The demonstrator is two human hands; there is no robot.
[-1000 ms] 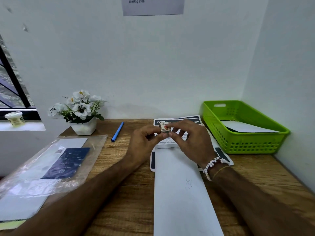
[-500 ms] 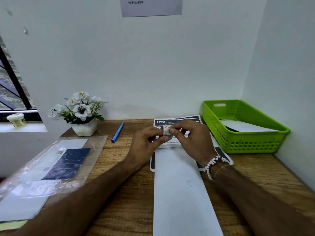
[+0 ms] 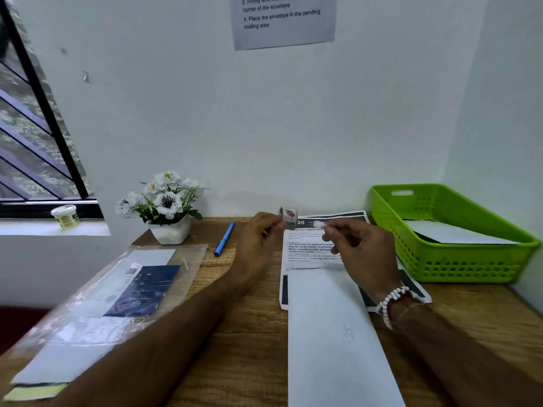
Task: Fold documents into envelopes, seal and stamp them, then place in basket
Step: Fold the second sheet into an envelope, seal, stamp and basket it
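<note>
Stamp roll [image 3: 289,218] sat pinched in the left hand [image 3: 258,240], raised just past the far end of the envelope [image 3: 332,324]. The right hand [image 3: 364,251] pinched a small white tab [image 3: 321,225] off the roll, close by. The envelope lay flat on the desk [image 3: 249,333] over a printed document [image 3: 311,245]; the green basket [image 3: 440,265] stood right of the envelope, one white sheet [image 3: 452,233] inside. Danger: a hasty pull could tear the tab crooked or curl it onto a fingertip, spoiling the stamp.
</note>
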